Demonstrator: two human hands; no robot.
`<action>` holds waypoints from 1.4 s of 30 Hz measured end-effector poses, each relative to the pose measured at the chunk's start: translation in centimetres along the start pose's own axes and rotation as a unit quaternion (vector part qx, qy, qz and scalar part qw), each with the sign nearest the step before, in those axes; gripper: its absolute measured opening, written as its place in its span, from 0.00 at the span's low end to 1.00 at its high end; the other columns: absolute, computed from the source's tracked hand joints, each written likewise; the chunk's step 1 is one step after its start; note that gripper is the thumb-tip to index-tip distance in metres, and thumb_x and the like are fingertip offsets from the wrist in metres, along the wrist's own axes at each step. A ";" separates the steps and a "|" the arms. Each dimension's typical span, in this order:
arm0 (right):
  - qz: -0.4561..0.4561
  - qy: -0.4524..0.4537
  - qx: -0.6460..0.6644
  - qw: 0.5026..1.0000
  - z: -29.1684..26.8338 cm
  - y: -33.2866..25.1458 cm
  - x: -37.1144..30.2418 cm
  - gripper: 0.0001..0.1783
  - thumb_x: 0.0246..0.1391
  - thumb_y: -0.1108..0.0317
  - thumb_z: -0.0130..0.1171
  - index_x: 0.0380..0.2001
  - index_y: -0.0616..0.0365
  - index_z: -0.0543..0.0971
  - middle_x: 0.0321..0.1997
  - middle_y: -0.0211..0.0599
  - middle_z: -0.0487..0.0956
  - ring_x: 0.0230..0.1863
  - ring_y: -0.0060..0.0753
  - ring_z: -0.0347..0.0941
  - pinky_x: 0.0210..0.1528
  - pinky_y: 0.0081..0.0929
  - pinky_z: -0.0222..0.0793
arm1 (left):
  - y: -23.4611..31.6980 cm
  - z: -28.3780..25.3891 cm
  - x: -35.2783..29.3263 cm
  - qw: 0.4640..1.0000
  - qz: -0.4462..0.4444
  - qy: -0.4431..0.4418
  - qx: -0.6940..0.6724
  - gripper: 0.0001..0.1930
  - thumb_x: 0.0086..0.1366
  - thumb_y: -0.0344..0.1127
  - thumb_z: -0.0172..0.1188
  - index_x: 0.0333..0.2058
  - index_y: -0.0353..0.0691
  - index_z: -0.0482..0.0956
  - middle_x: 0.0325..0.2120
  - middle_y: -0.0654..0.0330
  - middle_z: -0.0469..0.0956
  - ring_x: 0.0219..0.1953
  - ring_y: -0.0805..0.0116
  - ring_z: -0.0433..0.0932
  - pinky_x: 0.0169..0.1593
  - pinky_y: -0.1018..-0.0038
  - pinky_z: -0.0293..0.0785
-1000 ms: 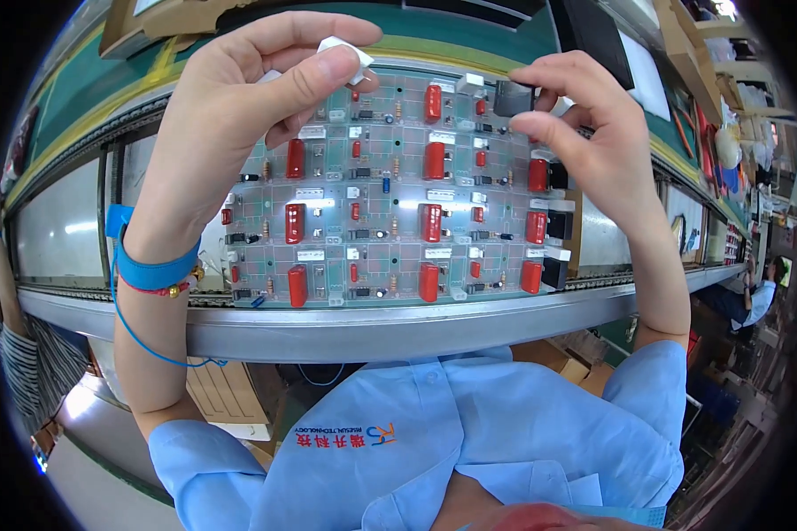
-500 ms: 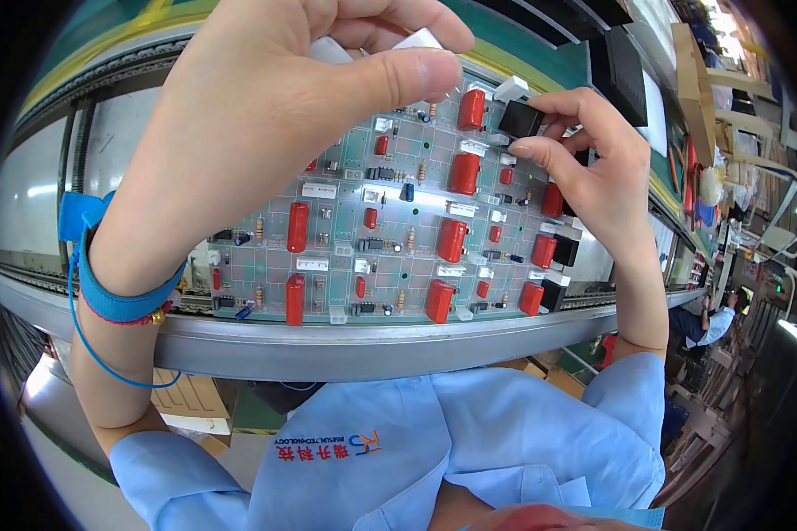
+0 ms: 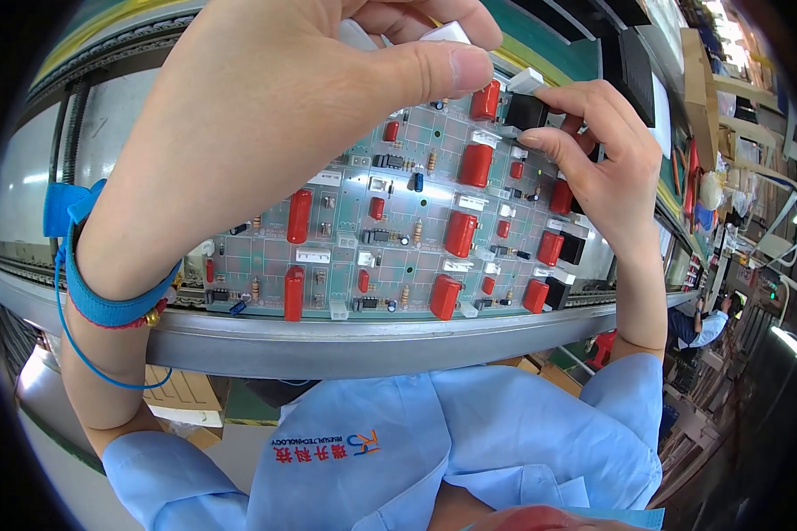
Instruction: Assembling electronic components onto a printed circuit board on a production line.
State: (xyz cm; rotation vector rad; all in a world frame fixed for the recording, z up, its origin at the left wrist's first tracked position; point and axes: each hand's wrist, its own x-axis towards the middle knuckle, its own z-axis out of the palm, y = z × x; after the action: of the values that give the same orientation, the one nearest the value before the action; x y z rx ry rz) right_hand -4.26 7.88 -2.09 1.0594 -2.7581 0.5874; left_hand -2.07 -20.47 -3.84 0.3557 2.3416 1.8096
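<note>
Spanning the centre, a translucent green panel of printed circuit boards (image 3: 425,288) lies beneath both hands. The bare left hand (image 3: 350,75) is above its far side; the bare right hand (image 3: 607,146), nearer the component, is at its far right. A black box-shaped component (image 3: 527,112), left of the right fingertips, is grasped between thumb and forefinger, just right of a glossy red capacitor (image 3: 485,100); board contact cannot be told. Left fingers pinch a small white block (image 3: 447,33).
</note>
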 end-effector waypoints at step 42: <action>0.142 0.182 -0.149 0.962 -4.2 13.6 -7.2 0.19 0.42 0.78 0.65 0.39 0.61 0.72 0.38 0.42 0.72 0.38 0.43 0.72 0.40 0.31 0.70 | 3.2 8.3 2.7 0.940 0.132 -0.041 0.313 0.11 0.58 0.27 0.66 0.41 0.36 0.80 0.32 0.67 0.80 0.23 0.83 0.64 0.30 0.85 0.64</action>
State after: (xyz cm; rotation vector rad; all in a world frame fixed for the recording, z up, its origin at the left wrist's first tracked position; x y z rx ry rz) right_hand -8.09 23.23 -4.28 0.4433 -2.5702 0.3359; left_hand -2.10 -11.24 -2.80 0.8396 2.8632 1.0411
